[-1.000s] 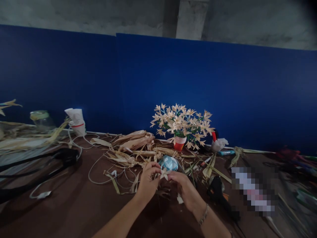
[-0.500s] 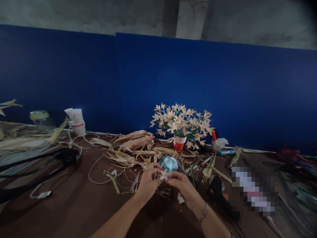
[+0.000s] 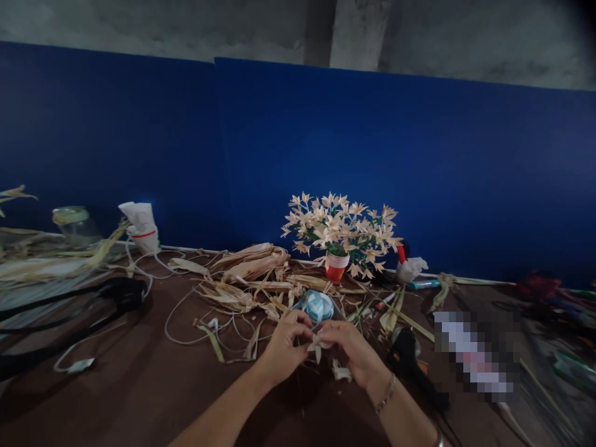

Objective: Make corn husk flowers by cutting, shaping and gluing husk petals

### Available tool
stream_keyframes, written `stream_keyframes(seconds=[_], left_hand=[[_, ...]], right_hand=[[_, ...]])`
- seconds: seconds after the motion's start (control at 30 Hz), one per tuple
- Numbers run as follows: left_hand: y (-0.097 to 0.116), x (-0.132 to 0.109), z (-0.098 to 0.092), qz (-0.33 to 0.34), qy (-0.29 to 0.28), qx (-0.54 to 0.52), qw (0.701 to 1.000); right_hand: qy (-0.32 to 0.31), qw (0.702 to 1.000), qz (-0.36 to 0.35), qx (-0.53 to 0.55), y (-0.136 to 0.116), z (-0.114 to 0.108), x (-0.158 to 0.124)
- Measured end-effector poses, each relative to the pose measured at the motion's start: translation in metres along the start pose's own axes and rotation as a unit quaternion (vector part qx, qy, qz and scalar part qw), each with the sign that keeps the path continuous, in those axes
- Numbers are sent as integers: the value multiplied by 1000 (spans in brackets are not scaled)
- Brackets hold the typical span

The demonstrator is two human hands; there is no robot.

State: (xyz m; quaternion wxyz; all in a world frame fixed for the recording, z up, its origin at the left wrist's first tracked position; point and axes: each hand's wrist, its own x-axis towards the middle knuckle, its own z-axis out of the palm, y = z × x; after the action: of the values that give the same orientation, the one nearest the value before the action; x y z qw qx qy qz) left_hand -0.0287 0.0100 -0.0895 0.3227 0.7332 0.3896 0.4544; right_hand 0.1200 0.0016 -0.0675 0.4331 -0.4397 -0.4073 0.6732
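Between my two hands is a small pale corn-husk flower, its petals pointing down toward me. My left hand is closed on its left side, thumb against fingertips. My right hand pinches it from the right, with the fingers partly hidden behind the palm. Just beyond my fingertips lies a roll of light blue ribbon. Behind that, a red cup holds a bunch of many similar husk flowers with green stems. A white scrap lies under my right hand.
Dry corn husks are heaped left of the cup. A black glue gun lies right of my hand, near a blurred-out strip. White cable loops on the left, by a black strap. A blue panel stands behind.
The flower has tipped from facing up to hanging petals-down. My hands have turned slightly, and the right has moved a little over toward the left.
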Motion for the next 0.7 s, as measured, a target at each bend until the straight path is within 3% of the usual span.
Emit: stream_keyframes(seconds=[0.13,0.33,0.53,0.7], left_hand=[[-1,0,0,-16,-5,-6,1000],[-4,0,-1,2,-34,-4,999],[1,-3,0,34,-70,52,996],[4,-4,1,34,-79,54,995]], right_hand=[[-13,999,32,6,-2,-3,-1],[-13,989,-98,-114,-11,-4,-5],[-33,975,-106,-192,-4,-8,0],[-13,967,-134,-215,-3,-6,1]])
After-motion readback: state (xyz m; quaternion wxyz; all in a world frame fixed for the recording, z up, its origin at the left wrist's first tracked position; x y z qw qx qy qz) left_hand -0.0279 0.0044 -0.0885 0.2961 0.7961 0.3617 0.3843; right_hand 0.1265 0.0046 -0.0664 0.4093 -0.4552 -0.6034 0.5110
